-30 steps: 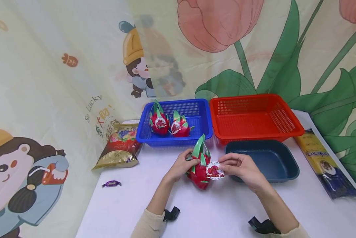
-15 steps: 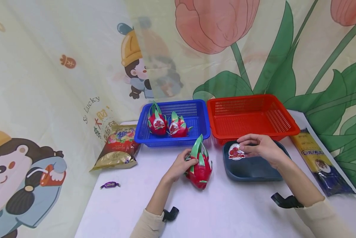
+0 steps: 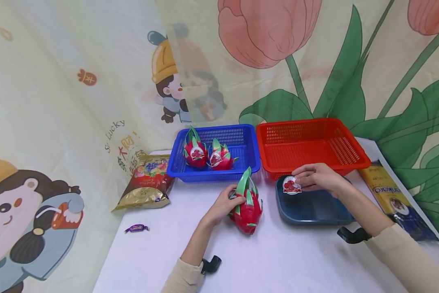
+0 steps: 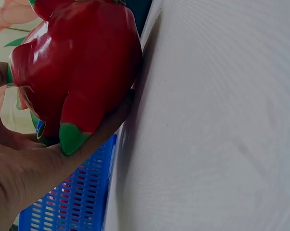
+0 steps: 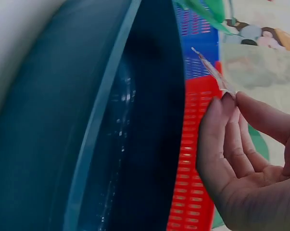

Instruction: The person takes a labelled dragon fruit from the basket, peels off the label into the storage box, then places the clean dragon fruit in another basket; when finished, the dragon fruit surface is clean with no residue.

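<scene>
My left hand (image 3: 222,206) grips a red dragon fruit (image 3: 249,215) with green leaf tips, its thumb and fingers around the upper part. The left wrist view shows the same dragon fruit (image 4: 96,57) from close by, just over the white tabletop. Between thumb and fingertips, my right hand (image 3: 320,179) pinches a round white sticker (image 3: 291,185) printed with red fruit. That hand is over the dark blue tub (image 3: 314,215). Seen nearly edge-on in the right wrist view, the sticker (image 5: 214,74) sticks out from the fingertips. No sticker shows on the gripped fruit's visible side.
Two stickered dragon fruits (image 3: 195,152) lie in a blue basket (image 3: 212,176) at the back. Beside it stands a red basket (image 3: 307,148). A candy bag (image 3: 146,183) and a purple wrapped candy (image 3: 137,228) lie left; a yellow and blue packet (image 3: 391,191) lies right.
My right hand has moved right with the sticker, away from the dragon fruit to over the dark blue tub. My left hand keeps its grip on the fruit in nearly the same spot.
</scene>
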Demonstrator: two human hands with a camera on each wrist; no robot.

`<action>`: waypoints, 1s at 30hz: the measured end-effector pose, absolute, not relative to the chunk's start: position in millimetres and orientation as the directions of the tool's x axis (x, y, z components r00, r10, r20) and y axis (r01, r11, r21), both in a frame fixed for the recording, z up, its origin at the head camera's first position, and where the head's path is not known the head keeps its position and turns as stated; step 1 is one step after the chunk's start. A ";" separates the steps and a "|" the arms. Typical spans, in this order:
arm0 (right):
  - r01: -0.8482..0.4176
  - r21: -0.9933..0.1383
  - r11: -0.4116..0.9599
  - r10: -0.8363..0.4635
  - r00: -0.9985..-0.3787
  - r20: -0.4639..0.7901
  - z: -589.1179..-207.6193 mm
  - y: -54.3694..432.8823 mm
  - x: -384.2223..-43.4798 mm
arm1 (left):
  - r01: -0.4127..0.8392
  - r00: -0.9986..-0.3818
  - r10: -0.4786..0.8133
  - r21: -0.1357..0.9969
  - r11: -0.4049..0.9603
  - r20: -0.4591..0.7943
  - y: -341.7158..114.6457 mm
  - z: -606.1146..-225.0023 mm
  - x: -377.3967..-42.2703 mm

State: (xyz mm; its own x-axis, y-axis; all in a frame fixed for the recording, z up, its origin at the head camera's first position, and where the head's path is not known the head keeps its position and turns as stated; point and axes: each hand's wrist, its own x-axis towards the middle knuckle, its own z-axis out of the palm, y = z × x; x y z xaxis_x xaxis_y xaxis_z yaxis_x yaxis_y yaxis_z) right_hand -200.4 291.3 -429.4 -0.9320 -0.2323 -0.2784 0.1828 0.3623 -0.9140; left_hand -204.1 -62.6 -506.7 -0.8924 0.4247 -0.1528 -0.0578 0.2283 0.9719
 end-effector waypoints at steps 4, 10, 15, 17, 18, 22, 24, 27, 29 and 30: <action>0.220 -0.894 0.390 -0.246 -0.911 -0.332 -434.2 290.4 -207.5 | -0.061 -0.887 0.435 0.973 0.222 -0.155 -63.8 -507.4 -203.3; 0.240 -0.865 0.441 -0.253 -0.891 -0.376 -441.5 287.1 -208.8 | -0.075 -0.880 0.442 0.968 0.238 -0.177 -65.2 -504.4 -201.5; 0.245 -0.853 0.461 -0.270 -0.877 -0.398 -454.4 288.2 -212.2 | -0.080 -0.878 0.444 0.969 0.232 -0.179 -63.4 -502.7 -202.5; 0.243 -0.849 0.469 -0.272 -0.875 -0.401 -459.3 291.3 -214.3 | -0.071 -0.878 0.449 0.972 0.226 -0.168 -62.2 -503.5 -203.8; 0.244 -0.846 0.474 -0.270 -0.874 -0.403 -461.4 292.4 -215.0 | -0.065 -0.878 0.450 0.972 0.224 -0.163 -61.8 -503.5 -204.2; 0.272 -0.837 0.475 -0.235 -0.877 -0.419 -467.0 292.8 -215.5 | -0.060 -0.880 0.447 0.973 0.225 -0.158 -61.6 -504.0 -205.2; 0.283 -0.834 0.474 -0.225 -0.876 -0.426 -468.9 292.7 -214.9 | -0.064 -0.880 0.448 0.972 0.224 -0.161 -62.0 -504.3 -205.2; 0.285 -0.839 0.462 -0.231 -0.875 -0.425 -470.7 293.4 -213.7 | -0.070 -0.877 0.451 0.973 0.220 -0.165 -63.0 -504.5 -204.9; 0.284 -0.845 0.452 -0.237 -0.876 -0.421 -470.8 293.7 -212.5 | -0.077 -0.874 0.456 0.974 0.212 -0.169 -63.9 -503.9 -204.4; 0.283 -0.849 0.447 -0.240 -0.876 -0.419 -470.7 293.8 -212.0 | -0.084 -0.872 0.458 0.975 0.207 -0.172 -64.4 -503.4 -204.2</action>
